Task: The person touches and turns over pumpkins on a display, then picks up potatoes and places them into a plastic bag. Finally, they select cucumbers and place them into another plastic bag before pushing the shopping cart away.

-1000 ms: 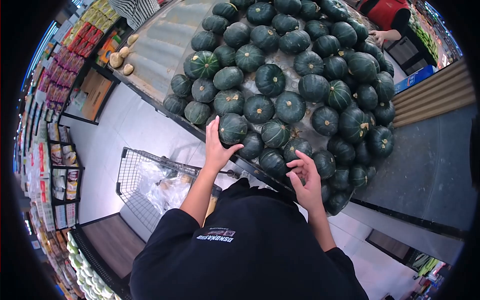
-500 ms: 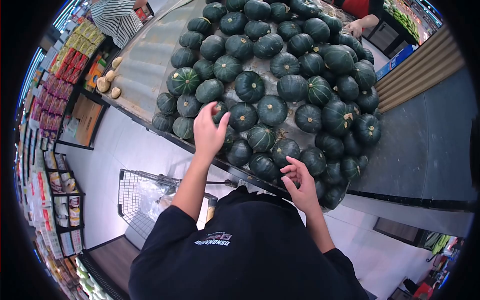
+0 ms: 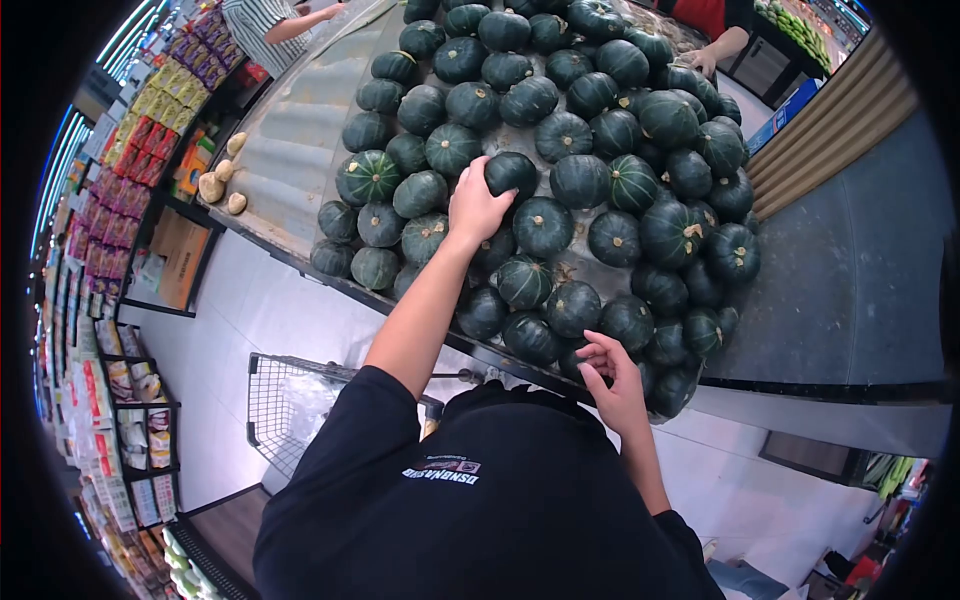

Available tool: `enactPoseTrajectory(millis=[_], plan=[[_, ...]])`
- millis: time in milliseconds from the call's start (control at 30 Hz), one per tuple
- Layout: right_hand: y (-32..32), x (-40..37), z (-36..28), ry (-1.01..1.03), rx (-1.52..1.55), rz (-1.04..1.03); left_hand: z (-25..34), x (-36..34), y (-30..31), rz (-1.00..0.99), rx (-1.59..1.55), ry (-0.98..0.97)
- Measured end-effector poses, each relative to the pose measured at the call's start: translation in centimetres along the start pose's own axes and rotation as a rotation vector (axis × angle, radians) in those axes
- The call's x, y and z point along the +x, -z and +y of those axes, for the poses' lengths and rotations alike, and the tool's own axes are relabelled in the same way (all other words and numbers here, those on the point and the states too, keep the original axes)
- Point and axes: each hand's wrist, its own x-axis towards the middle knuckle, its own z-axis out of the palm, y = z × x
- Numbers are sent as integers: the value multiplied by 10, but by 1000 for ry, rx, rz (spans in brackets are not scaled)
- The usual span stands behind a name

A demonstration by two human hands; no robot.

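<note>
Many dark green pumpkins [image 3: 543, 226] lie heaped on a display table. My left hand [image 3: 479, 203] reaches into the heap, its fingers and thumb wrapped round the left side of a dark green pumpkin [image 3: 511, 174]. Whether that pumpkin is lifted off the others I cannot tell. At the front edge of the heap, my right hand [image 3: 615, 383] is held with its fingers bent and apart, holding nothing. Behind its fingertips are the front pumpkins, near a rounded one [image 3: 627, 322].
A wire shopping cart [image 3: 270, 400] with a plastic bag stands left of my body. Tan roots [image 3: 211, 187] lie at the table's left corner. Another person's hand [image 3: 703, 60] touches the far right of the heap; a person in a striped top [image 3: 262, 30] is at the upper left.
My left hand has moved forward and right, from above the left front pumpkins onto one deeper in the heap. My right hand has shifted slightly right and down.
</note>
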Motion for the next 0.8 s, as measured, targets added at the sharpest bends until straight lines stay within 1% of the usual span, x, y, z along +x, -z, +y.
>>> enactPoseTrajectory(millis=[33, 67, 133, 167, 200, 267, 300, 367, 500, 567, 633, 667, 733, 767, 800], plan=[[1, 0, 0, 2, 0, 0, 11, -4, 12, -27, 26, -41], [2, -1, -1, 7, -17, 12, 16, -9, 23, -27, 27, -42], [4, -2, 0, 10, -35, 27, 14, -15, 43, -17, 278, -314], [4, -2, 2, 7, -23, 36, 5, -15, 47, 27, 358, -409], [5, -1, 3, 7, -13, 43, -1, -14, 51, 36, 405, -457], [5, 0, 4, -1, -12, 43, -10, -14, 59, -28, 529, -501], [4, 1, 4, -8, -12, 42, -12, -14, 58, -32, 529, -497], [1, 4, 4, -9, -15, 30, -18, -13, 56, -66, 440, -420], [-6, 9, 3, -7, -13, 3, -17, -18, 57, -40, 375, -378], [-7, 12, 1, -13, -39, -15, -16, -21, 71, 119, 333, -464], [-5, 12, 2, -23, -49, -13, -28, -14, 100, 446, 377, -365], [-5, 13, 3, -22, -48, -23, -43, -8, 111, 586, 387, -272], [-4, 16, 4, -31, 22, 41, -85, 7, 120, 659, 340, -89], [-3, 18, 4, -17, -1, 8, -105, 12, 118, 666, 340, -85], [-3, 20, 3, -13, -4, 4, -123, 17, 113, 545, 223, -31]])
